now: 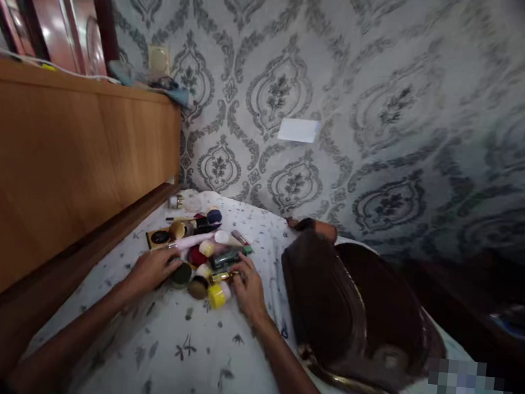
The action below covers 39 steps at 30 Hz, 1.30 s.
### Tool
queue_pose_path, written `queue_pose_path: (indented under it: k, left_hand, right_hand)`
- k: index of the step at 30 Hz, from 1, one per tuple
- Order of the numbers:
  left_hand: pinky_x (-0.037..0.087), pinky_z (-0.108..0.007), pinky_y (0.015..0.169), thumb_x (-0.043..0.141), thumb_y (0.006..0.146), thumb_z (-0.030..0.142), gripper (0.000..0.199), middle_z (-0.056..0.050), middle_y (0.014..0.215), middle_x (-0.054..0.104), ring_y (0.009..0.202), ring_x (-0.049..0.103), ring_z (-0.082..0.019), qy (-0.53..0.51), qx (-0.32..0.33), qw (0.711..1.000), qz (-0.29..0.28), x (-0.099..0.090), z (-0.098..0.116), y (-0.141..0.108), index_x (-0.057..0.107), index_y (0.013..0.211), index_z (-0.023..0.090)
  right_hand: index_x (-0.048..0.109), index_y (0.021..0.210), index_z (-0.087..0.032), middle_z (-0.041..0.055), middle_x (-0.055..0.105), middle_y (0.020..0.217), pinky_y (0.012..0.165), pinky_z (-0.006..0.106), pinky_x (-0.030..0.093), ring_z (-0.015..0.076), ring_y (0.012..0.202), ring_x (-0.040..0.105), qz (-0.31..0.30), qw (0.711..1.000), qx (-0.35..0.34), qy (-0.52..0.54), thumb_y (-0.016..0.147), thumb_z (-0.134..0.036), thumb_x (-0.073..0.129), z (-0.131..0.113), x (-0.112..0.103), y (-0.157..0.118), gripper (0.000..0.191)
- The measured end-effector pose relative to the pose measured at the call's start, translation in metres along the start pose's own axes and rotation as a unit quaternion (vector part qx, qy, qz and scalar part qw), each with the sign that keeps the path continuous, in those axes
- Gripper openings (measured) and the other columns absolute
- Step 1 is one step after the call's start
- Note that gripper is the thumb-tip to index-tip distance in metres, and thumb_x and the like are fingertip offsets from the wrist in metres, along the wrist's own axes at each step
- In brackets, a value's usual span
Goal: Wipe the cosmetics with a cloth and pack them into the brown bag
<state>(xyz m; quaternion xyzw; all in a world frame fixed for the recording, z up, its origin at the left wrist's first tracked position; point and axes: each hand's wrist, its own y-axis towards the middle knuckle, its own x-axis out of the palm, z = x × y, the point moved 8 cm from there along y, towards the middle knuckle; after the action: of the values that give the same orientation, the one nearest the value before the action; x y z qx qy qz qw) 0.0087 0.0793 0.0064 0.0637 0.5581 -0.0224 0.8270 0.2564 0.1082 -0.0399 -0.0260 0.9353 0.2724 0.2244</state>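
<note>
A heap of cosmetics lies on a patterned white sheet (192,345). At its left edge is my left hand (152,270), fingers slightly bent and apart. They are beside a dark green round jar (181,275) and the near end of a long pale pink tube (193,240). My right hand (248,290) rests against the right side, fingers spread, touching or close to a gold-coloured tube (222,277) and a dark green clear bottle (226,259). A yellow-lidded jar (217,296) lies by its thumb. Between the hands are a brown-lidded jar (198,287) and a red round item (197,256).
A large dark brown bag (326,302) lies to the right, with a brown cylindrical item (319,228) behind it. Along the left runs a wooden panel (70,166). A patterned wall (278,81) closes off the back. A small clear container (175,201) stands near the far corner.
</note>
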Motion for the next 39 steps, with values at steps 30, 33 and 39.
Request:
queue_pose_path:
  k: [30,33,39]
  left_hand:
    - [0.038,-0.021,0.056,0.035,0.091,0.047,0.032,0.004,0.068,0.047,0.061,0.047,-0.013,-0.337,0.002,0.885,0.321,-0.077,-0.015,0.026,0.049,0.081,0.020]
    - [0.037,-0.021,0.055,0.036,0.091,0.043,0.028,0.004,0.066,0.046,0.061,0.046,-0.013,-0.308,0.004,0.889,0.339,-0.075,-0.016,0.030,0.047,0.077,0.021]
    - [0.044,-0.032,0.072,0.046,0.089,0.030,0.017,-0.002,0.079,0.060,0.077,0.054,-0.020,-0.150,0.087,0.952,0.254,-0.020,0.029,0.015,0.053,0.076,0.022]
  right_hand:
    - [0.063,0.124,-0.016,0.0161,0.054,0.140,0.111,0.049,0.040,0.0277,0.132,0.048,0.037,0.989,0.000,-0.143,0.096,-0.039,0.043,0.006,0.005,0.000,0.041]
    - [0.062,0.124,-0.016,0.0159,0.056,0.136,0.107,0.049,0.042,0.0282,0.130,0.050,0.044,0.989,-0.005,-0.144,0.096,-0.040,0.042,0.006,0.004,0.001,0.041]
    - [0.061,0.122,-0.018,0.0142,0.060,0.131,0.104,0.051,0.042,0.0291,0.125,0.052,0.079,0.987,-0.023,-0.140,0.096,-0.044,0.042,0.005,0.000,0.002,0.042]
